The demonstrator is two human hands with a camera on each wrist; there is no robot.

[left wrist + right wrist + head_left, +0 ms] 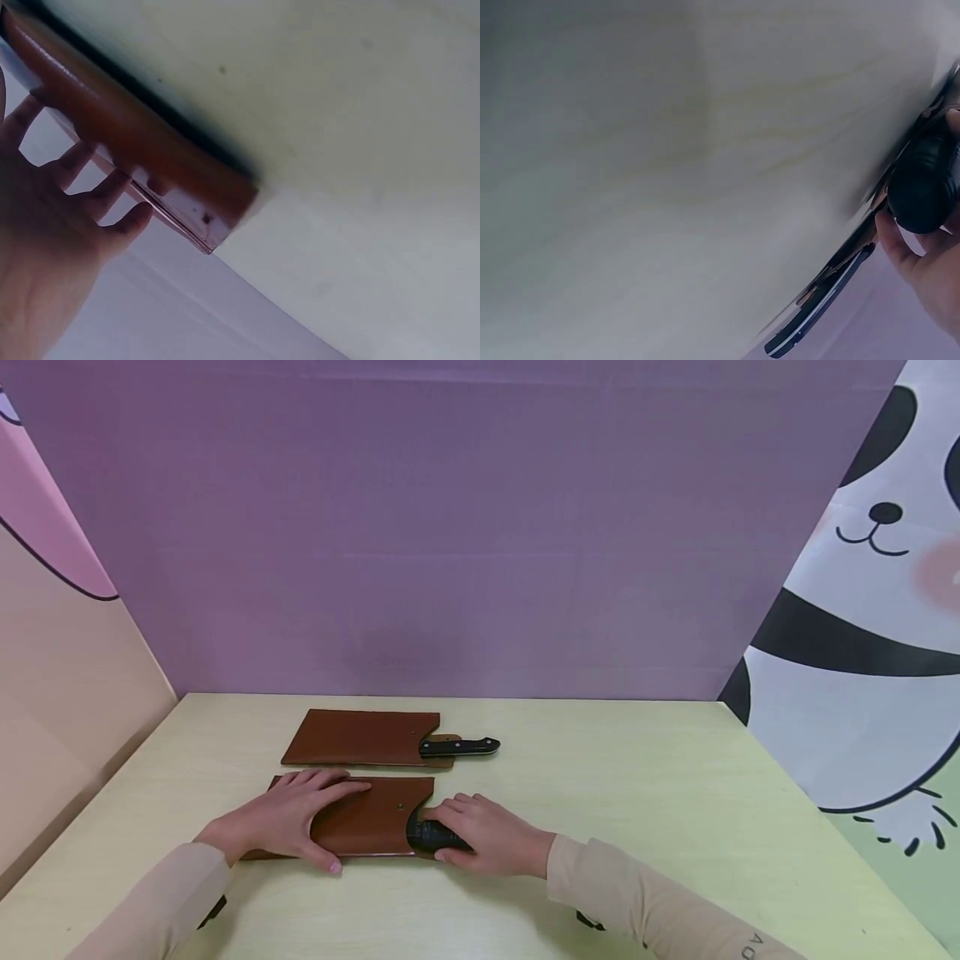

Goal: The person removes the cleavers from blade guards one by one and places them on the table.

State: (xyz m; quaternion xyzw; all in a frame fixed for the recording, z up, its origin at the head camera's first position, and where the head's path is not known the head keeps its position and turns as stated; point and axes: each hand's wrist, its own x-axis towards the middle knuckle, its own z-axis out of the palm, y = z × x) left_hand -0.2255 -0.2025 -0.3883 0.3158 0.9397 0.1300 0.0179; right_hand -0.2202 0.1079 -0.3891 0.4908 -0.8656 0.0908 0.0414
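A brown leather sheath (pixel 375 818) lies flat near the front of the table, a knife with a thick black handle (pixel 435 837) in its right end; the blade is hidden inside. Across the sheath's left part rests my left hand (pixel 292 818), fingers spread toward the far edge and thumb at the near one. In the left wrist view those fingertips touch the sheath's edge (pixel 180 169). My right hand (pixel 498 839) grips the black handle, whose rounded end (pixel 922 187) shows in the right wrist view.
Just behind lies a second brown sheath (pixel 360 739), with a slimmer black riveted knife handle (pixel 465 747) sticking out to the right. Both sit on a pale wooden table (pixel 637 793). A purple panel (pixel 480 543) stands along the back edge, with a panda-printed wall (pixel 855 727) on the right.
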